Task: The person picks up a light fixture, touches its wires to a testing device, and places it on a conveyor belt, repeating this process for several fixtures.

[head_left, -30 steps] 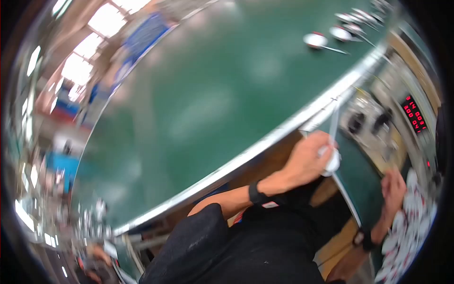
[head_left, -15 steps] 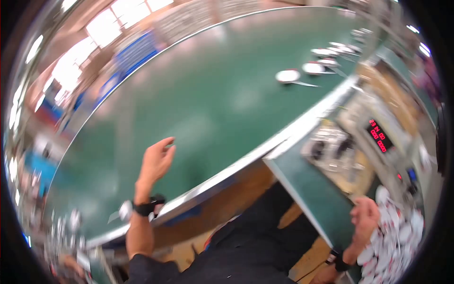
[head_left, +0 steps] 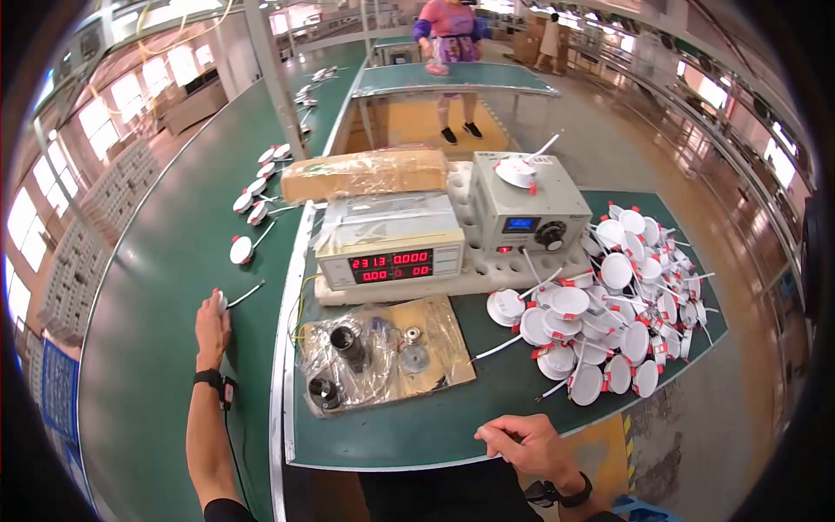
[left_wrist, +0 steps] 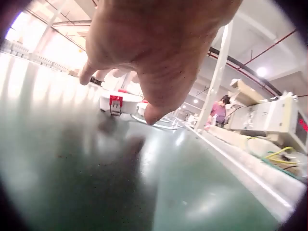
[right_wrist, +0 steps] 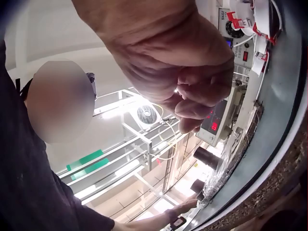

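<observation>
A round white downlight (head_left: 223,301) with red clips lies on the long green belt at the left, its white cable trailing up and right. My left hand (head_left: 210,332) is over it, thumb on one side and fingers on the other. In the left wrist view the light (left_wrist: 126,104) shows between thumb and fingers, low over the green surface. Part of it is hidden by the hand. Loosely curled and holding nothing visible, my right hand (head_left: 527,442) hovers at the near edge of the green side table (head_left: 409,435), nearest to a heap of downlights (head_left: 616,271).
A power meter (head_left: 391,252) with red digits and a grey box with a dial (head_left: 526,217) stand behind a plastic-wrapped board with black sockets (head_left: 383,357). More downlights (head_left: 242,250) line the belt ahead. A metal rail (head_left: 280,400) divides belt and table. A person (head_left: 450,35) stands beyond.
The head view has swung right toward the side table. My left hand held a downlight a second ago, then was over the belt with fingers apart; now it grips a downlight there.
</observation>
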A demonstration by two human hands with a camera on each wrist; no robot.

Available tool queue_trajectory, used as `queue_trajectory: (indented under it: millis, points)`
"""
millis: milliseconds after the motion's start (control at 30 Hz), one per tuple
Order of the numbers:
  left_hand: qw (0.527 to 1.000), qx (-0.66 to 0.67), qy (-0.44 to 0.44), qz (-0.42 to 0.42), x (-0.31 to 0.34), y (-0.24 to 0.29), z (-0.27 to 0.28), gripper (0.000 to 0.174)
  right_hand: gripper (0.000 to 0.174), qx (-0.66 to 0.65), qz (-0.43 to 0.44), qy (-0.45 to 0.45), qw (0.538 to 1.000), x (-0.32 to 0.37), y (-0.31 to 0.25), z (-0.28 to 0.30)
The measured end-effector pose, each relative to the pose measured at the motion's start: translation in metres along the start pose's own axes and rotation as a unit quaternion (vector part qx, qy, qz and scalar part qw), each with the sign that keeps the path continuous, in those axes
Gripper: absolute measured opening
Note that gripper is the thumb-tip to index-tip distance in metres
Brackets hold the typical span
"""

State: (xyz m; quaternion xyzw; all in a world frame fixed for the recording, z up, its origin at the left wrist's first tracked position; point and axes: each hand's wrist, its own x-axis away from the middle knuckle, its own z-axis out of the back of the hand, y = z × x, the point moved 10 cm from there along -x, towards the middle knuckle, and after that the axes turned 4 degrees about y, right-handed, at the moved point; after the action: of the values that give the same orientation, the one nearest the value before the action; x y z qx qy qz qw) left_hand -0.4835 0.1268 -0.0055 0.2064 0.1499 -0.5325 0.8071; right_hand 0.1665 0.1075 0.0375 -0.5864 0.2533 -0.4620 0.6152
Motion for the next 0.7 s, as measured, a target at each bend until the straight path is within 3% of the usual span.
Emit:
queue_trajectory:
  millis: [100, 133, 167, 233, 300, 333, 367, 433, 500, 567, 700]
  points:
    - [0.995, -0.019, 0.039, 0.091, 0.016, 0.000, 0.040, 0.045, 0.023, 0.005, 0.022, -0.002, 1.000, 0.002, 0.002, -0.003]
    - [0.976, 0.146, 0.002, 0.163, 0.032, 0.004, 0.054, 0.044, 0.023, 0.003, 0.033, 0.001, 0.999, 0.000, -0.002, -0.005]
    - [0.923, 0.306, -0.037, 0.229, 0.054, 0.018, 0.070, 0.042, 0.022, 0.002, 0.045, 0.004, 0.999, -0.002, -0.005, -0.006]
    - [0.869, 0.427, -0.071, 0.241, 0.096, 0.087, 0.119, 0.037, 0.024, -0.001, 0.121, 0.024, 0.992, -0.012, -0.014, -0.017]
    - [0.848, 0.467, -0.126, 0.214, 0.147, 0.187, 0.163, 0.040, 0.031, 0.012, 0.184, 0.023, 0.983, -0.011, -0.044, -0.040]
    - [0.849, 0.469, -0.158, 0.186, 0.175, 0.219, 0.163, 0.038, 0.038, -0.010, 0.253, 0.026, 0.967, -0.010, -0.059, -0.055]
    - [0.848, 0.472, -0.188, 0.152, 0.203, 0.248, 0.160, 0.036, 0.043, -0.021, 0.256, -0.018, 0.966, -0.008, -0.068, -0.071]
    - [0.731, 0.576, -0.317, 0.183, 0.264, 0.310, 0.144, 0.063, 0.041, -0.049, 0.296, -0.050, 0.953, 0.003, -0.090, -0.091]
    - [0.724, 0.570, -0.362, 0.143, 0.283, 0.366, 0.145, 0.062, 0.032, -0.056, 0.303, -0.090, 0.947, 0.008, -0.084, -0.104]
    - [0.683, 0.597, -0.378, 0.183, 0.289, 0.404, 0.155, 0.057, 0.027, -0.067, 0.302, -0.092, 0.946, 0.012, -0.079, -0.095]
    - [0.718, 0.570, -0.390, 0.087, 0.277, 0.418, 0.164, 0.040, 0.025, -0.035, 0.256, -0.106, 0.960, 0.030, -0.064, -0.066]
